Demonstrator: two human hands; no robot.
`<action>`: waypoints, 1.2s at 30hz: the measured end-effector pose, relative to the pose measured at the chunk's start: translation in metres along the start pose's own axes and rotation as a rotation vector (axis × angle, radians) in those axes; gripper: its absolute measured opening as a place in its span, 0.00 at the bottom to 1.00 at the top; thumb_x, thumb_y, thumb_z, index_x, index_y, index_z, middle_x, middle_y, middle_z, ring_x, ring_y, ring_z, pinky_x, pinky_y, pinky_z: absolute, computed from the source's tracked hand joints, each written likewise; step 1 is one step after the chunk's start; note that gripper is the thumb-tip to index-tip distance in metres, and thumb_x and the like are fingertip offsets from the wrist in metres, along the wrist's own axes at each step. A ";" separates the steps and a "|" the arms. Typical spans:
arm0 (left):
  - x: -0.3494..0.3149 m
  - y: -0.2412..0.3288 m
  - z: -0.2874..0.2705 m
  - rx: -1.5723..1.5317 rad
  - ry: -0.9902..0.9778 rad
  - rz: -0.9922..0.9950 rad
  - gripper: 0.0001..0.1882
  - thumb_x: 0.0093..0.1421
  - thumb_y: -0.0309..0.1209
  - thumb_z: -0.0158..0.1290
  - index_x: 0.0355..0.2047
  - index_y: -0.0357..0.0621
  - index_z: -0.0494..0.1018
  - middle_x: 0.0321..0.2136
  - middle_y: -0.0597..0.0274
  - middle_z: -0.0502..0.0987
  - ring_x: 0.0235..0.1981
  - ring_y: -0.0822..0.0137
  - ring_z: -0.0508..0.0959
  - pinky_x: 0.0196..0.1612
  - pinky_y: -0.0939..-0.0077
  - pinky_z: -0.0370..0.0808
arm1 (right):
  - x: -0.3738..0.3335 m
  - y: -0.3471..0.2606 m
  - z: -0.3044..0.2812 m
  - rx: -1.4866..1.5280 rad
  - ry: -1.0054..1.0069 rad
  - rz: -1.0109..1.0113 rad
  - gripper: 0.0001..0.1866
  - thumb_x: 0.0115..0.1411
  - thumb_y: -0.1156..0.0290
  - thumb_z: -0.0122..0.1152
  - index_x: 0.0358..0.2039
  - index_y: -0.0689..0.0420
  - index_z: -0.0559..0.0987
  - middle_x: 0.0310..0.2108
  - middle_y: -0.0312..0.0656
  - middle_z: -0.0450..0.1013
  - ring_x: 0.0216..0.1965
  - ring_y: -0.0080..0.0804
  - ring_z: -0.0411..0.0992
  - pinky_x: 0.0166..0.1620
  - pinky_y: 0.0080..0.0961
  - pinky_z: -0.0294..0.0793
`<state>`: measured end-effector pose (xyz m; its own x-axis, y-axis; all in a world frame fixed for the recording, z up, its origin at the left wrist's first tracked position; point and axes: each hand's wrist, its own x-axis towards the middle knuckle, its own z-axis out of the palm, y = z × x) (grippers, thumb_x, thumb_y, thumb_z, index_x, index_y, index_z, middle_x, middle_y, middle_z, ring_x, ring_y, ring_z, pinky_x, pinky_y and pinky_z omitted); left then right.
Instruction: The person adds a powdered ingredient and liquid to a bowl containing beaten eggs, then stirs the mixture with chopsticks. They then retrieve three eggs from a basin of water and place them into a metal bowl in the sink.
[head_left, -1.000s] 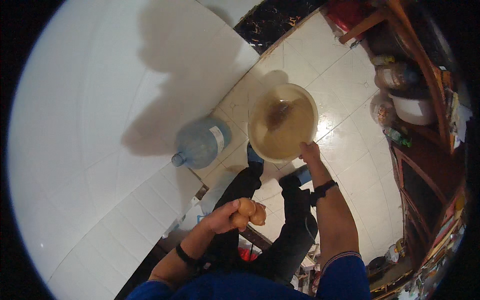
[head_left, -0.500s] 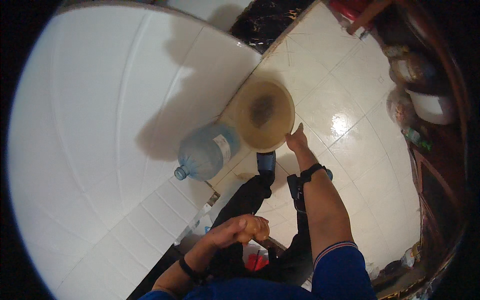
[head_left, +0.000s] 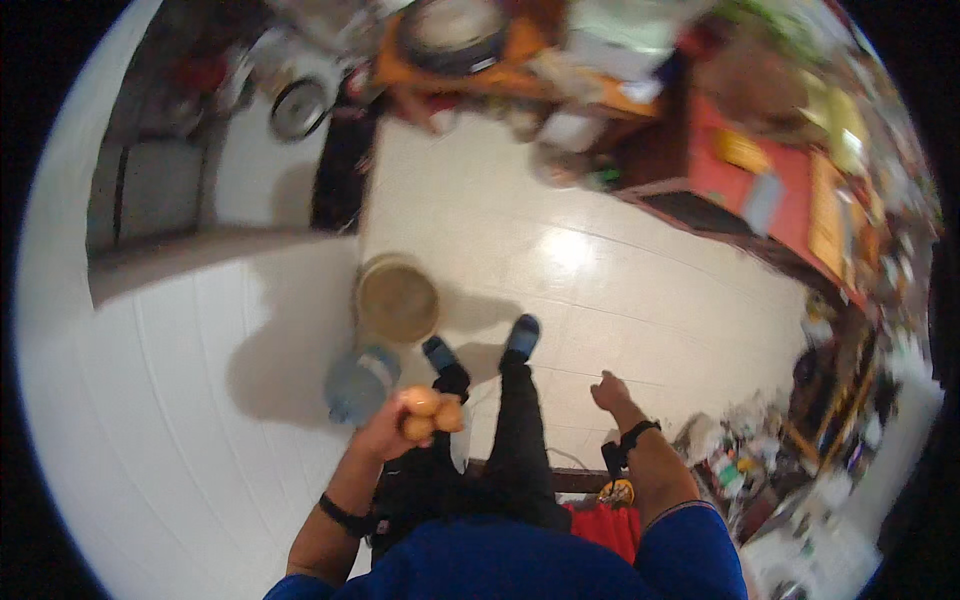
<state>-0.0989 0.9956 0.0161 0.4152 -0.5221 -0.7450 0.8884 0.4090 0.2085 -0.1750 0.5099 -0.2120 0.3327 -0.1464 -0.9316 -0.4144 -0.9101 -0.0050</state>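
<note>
My left hand (head_left: pixel 382 432) is closed around three brown eggs (head_left: pixel 424 402), held in front of my body at the left. Below them stands a clear bluish plastic water bottle (head_left: pixel 358 385), a large one, partly hidden by this hand. Beyond the bottle, a yellowish round bucket (head_left: pixel 398 300) rests on the floor against the white wall, its inside looking dim. My right hand (head_left: pixel 609 391) is apart from everything, above the floor to the right. It seems empty, with fingers partly curled and a little apart.
The pale tiled floor (head_left: pixel 480 220) stretches ahead. A white panelled wall (head_left: pixel 180 400) runs along the left. A red-topped cabinet (head_left: pixel 705 150) stands at the right, with clutter (head_left: pixel 740 460) piled nearer me. A wooden table (head_left: pixel 535 50) with items is at the back.
My right hand has let go of the bucket's rim and drawn back to the right. My view has turned right and widened over the room. The eggs remain in my left hand.
</note>
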 end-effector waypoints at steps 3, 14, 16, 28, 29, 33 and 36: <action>0.003 0.030 0.064 0.063 -0.131 -0.064 0.40 0.71 0.67 0.39 0.63 0.44 0.69 0.65 0.48 0.71 0.59 0.43 0.78 0.31 0.73 0.80 | -0.080 0.071 -0.015 0.223 0.051 0.074 0.32 0.64 0.58 0.54 0.62 0.70 0.71 0.57 0.66 0.75 0.60 0.61 0.74 0.64 0.46 0.73; 0.091 0.050 0.262 0.359 -0.398 -0.318 0.38 0.74 0.66 0.30 0.58 0.45 0.69 0.61 0.43 0.74 0.56 0.37 0.80 0.29 0.75 0.79 | -0.228 0.100 0.034 0.838 0.284 0.212 0.27 0.64 0.57 0.58 0.56 0.63 0.79 0.55 0.62 0.77 0.57 0.60 0.75 0.62 0.46 0.74; 0.110 0.048 0.292 0.456 -0.306 -0.409 0.37 0.74 0.65 0.28 0.57 0.45 0.69 0.60 0.44 0.75 0.55 0.38 0.80 0.29 0.76 0.79 | -0.259 0.088 0.053 0.947 0.323 0.184 0.28 0.65 0.56 0.59 0.59 0.64 0.78 0.54 0.63 0.77 0.57 0.60 0.76 0.62 0.45 0.74; 0.187 -0.068 0.470 0.715 -0.496 -0.569 0.37 0.72 0.67 0.35 0.53 0.44 0.72 0.57 0.47 0.76 0.54 0.38 0.81 0.28 0.77 0.81 | -0.311 0.131 0.187 1.231 0.308 0.399 0.29 0.62 0.54 0.57 0.53 0.67 0.81 0.48 0.59 0.80 0.53 0.55 0.79 0.59 0.43 0.76; 0.192 -0.089 0.483 0.722 -0.504 -0.591 0.37 0.72 0.67 0.36 0.53 0.45 0.73 0.56 0.46 0.76 0.55 0.37 0.80 0.28 0.76 0.81 | -0.310 0.145 0.197 1.310 0.236 0.410 0.29 0.61 0.53 0.57 0.52 0.66 0.82 0.52 0.63 0.78 0.56 0.58 0.76 0.62 0.45 0.75; 0.211 -0.171 0.535 0.697 -0.420 -0.605 0.39 0.69 0.69 0.39 0.51 0.44 0.74 0.55 0.45 0.77 0.54 0.36 0.80 0.28 0.75 0.83 | -0.303 0.211 0.225 1.261 0.355 0.422 0.27 0.61 0.58 0.58 0.51 0.68 0.82 0.38 0.54 0.84 0.42 0.48 0.84 0.51 0.42 0.81; 0.222 -0.226 0.588 0.650 -0.397 -0.648 0.40 0.69 0.69 0.40 0.50 0.42 0.74 0.56 0.44 0.76 0.55 0.34 0.79 0.28 0.73 0.84 | -0.303 0.289 0.227 1.277 0.338 0.485 0.23 0.61 0.58 0.58 0.44 0.67 0.84 0.37 0.55 0.84 0.41 0.49 0.83 0.49 0.42 0.82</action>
<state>-0.0922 0.3468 0.1762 -0.2573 -0.7602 -0.5966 0.8517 -0.4701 0.2315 -0.5877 0.3792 -0.0134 0.0456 -0.5910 -0.8054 -0.9570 0.2053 -0.2048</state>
